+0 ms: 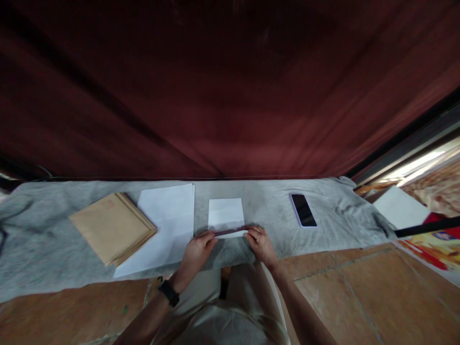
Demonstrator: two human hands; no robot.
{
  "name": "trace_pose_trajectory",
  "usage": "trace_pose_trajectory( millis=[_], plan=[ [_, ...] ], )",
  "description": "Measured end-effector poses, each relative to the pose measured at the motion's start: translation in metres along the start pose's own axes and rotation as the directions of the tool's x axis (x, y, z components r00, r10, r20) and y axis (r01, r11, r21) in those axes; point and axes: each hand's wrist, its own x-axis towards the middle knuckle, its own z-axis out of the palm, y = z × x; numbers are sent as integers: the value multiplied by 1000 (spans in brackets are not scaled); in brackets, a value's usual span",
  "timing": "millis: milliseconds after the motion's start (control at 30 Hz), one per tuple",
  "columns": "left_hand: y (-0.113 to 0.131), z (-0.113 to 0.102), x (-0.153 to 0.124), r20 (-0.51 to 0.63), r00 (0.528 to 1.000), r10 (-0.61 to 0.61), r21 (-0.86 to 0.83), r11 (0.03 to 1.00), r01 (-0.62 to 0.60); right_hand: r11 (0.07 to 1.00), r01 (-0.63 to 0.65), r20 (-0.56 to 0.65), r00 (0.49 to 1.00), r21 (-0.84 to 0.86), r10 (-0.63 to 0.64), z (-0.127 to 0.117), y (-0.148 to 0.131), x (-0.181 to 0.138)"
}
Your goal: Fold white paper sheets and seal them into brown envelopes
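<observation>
A white sheet of paper lies in front of me on the grey cloth, its near end bent up into a fold. My left hand pinches the left end of that fold between thumb and fingers. At the right end, my right hand closes on the same folded edge. Just left of my left hand rests a stack of larger white sheets. Several brown envelopes are piled partly over those sheets.
A phone with a purple case lies to the right on the narrow cloth-covered table. A dark red curtain hangs behind it. Brown floor tiles show below the near edge. Various items stand beyond a dark bar at far right.
</observation>
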Motion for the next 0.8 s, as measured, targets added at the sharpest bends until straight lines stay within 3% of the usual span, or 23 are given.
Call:
trace_pose_trajectory(
  millis=[167, 367, 467, 600, 733, 800],
  plan=[
    [6, -5, 16, -7, 972, -237, 15, 971, 237, 996, -71, -74, 995, -53, 67, 9, -4, 14],
    [13, -7, 38, -29, 953, -302, 236, 924, 300, 966, -171, -129, 981, -195, 148, 21, -9, 29],
    [13, -4, 47, -62, 953, -296, 251, 920, 302, 958, -184, -157, 976, -218, 152, 25, -10, 36],
    [6, -3, 51, -30, 963, -268, 24, 963, 269, 975, -170, -154, 977, -142, 148, 25, -8, 38],
    [-5, -11, 38, 170, 979, -116, -344, 924, 169, 991, -133, -135, 982, -24, 129, 20, -6, 29],
    [-11, -16, 30, 233, 972, -38, -419, 898, 135, 993, -112, -122, 986, 43, 116, 15, -5, 24]
  ],
)
